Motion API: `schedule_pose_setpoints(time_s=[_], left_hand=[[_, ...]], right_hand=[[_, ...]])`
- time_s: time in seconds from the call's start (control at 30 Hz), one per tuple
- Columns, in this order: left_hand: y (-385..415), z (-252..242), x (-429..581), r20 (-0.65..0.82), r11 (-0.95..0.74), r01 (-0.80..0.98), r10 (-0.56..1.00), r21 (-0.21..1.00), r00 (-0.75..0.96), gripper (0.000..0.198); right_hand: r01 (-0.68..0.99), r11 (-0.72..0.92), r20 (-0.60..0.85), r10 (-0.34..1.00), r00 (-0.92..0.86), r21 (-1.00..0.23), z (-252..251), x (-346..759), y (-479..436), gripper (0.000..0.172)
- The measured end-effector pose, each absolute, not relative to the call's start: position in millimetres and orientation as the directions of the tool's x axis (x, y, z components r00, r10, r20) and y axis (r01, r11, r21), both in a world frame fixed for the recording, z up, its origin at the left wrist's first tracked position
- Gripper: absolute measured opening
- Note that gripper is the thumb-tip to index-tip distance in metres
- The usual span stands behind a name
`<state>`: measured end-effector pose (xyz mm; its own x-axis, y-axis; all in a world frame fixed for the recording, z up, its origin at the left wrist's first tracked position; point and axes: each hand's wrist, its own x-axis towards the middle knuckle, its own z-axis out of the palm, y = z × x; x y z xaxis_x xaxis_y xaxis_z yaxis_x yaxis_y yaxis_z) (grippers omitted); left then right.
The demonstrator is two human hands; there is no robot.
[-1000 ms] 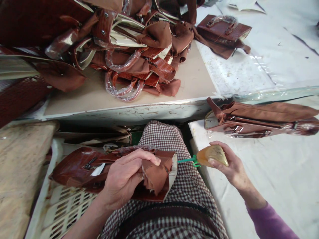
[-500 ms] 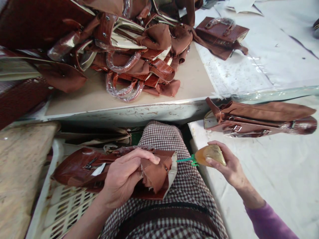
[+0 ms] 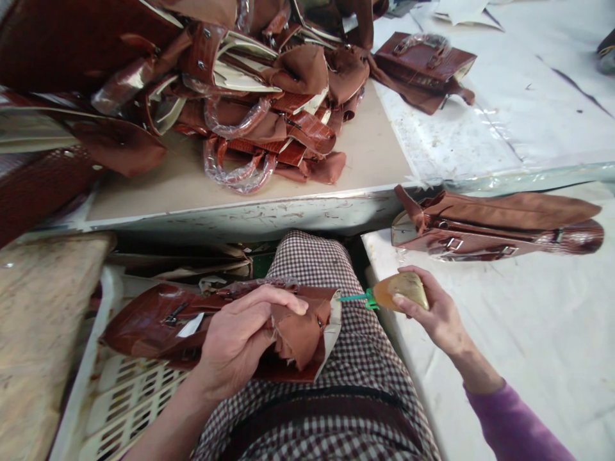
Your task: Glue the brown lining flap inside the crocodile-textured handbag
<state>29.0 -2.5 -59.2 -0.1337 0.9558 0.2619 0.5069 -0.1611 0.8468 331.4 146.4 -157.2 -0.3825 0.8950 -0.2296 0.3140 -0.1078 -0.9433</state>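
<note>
My left hand (image 3: pixel 240 339) is closed on a brown crocodile-pattern bag (image 3: pixel 158 323) lying across my checked lap, pinching its brown fabric lining (image 3: pixel 298 333) at the open end. My right hand (image 3: pixel 435 314) grips a small amber squeeze bottle (image 3: pixel 401 289) with a green nozzle (image 3: pixel 358 298). The nozzle points left at the bag's lining edge, a short gap away.
A heap of brown bag parts and plastic-wrapped handles (image 3: pixel 250 109) covers the bench (image 3: pixel 250 218) ahead. Another brown bag (image 3: pixel 494 224) lies on the white table (image 3: pixel 528 333) at right, one more bag (image 3: pixel 423 67) farther back. A white slatted crate (image 3: pixel 120 410) sits lower left.
My right hand with the bottle has moved slightly left and up, bringing the nozzle nearer the bag's lining. My left hand keeps its hold.
</note>
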Motion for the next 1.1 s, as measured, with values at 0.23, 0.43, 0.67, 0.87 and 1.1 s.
schedule_pose_setpoints(time_s=[0.23, 0.43, 0.67, 0.87, 1.1], left_hand=[[-3.6, -58.7, 28.8, 0.297, -0.196, 0.523, 0.948, 0.829, -0.115, 0.021], [-14.9, -60.8, 33.2, 0.310, -0.215, 0.508, 0.945, 0.834, -0.109, 0.020], [-33.6, -73.9, 35.7, 0.288, -0.207, 0.462, 0.951, 0.862, -0.111, 0.020], [-31.4, -73.1, 37.2, 0.292, -0.228, 0.450, 0.953, 0.864, -0.077, 0.020], [-33.8, -75.0, 42.2, 0.299, -0.251, 0.483, 0.954, 0.839, -0.024, 0.023]], right_hand=[[0.249, -0.233, -0.324, 0.838, -0.440, -0.940, -152.6, 340.1, 143.5, 0.055], [0.117, -0.322, -0.342, 0.858, -0.383, -0.939, -151.8, 348.5, 130.1, 0.051], [0.376, -0.171, -0.314, 0.878, -0.361, -0.911, -136.6, 352.9, 103.5, 0.053], [0.450, 0.121, -0.089, 0.904, -0.418, -0.885, -137.8, 351.9, 95.5, 0.043], [0.447, 0.155, -0.025, 0.928, -0.371, -0.881, -140.5, 351.1, 91.7, 0.041]])
